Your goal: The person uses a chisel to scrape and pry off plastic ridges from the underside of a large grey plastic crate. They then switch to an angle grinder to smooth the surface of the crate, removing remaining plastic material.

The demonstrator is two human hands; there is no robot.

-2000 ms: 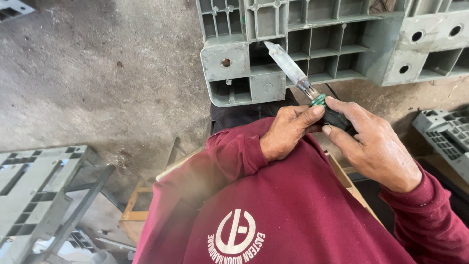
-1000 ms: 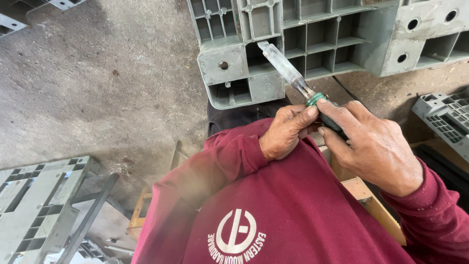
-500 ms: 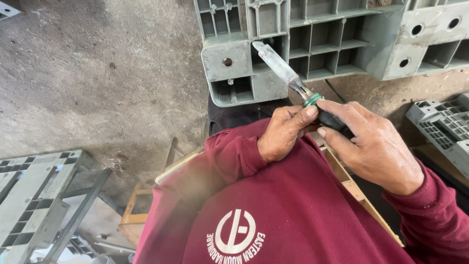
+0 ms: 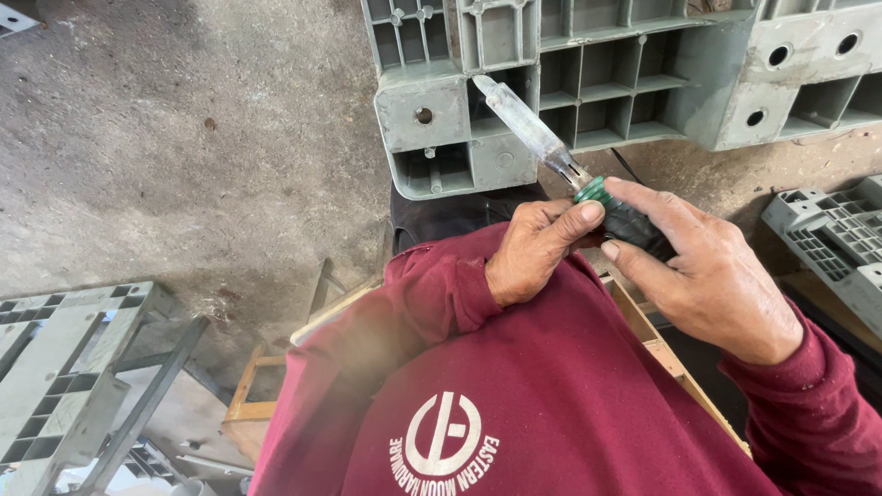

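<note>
Right hand (image 4: 707, 276): clenched around black handle of soldering iron (image 4: 588, 188).
Left hand (image 4: 533, 250): fingertips pinching green collar.
Tip: over grey plastic pallet (image 4: 643, 64).

The long grey soldering iron with dull, crusted metal barrel (image 4: 533, 133) has a green plastic collar; grey ribbed plastic pallet (image 4: 643, 64) looks matt; rough concrete floor (image 4: 184, 138).

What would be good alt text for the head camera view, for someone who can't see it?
Two bare hands, left hand and right hand, grip a dark-handled soldering iron, its tip pointing at a grey plastic pallet on a concrete floor. Maroon sleeves fill the foreground.
</note>
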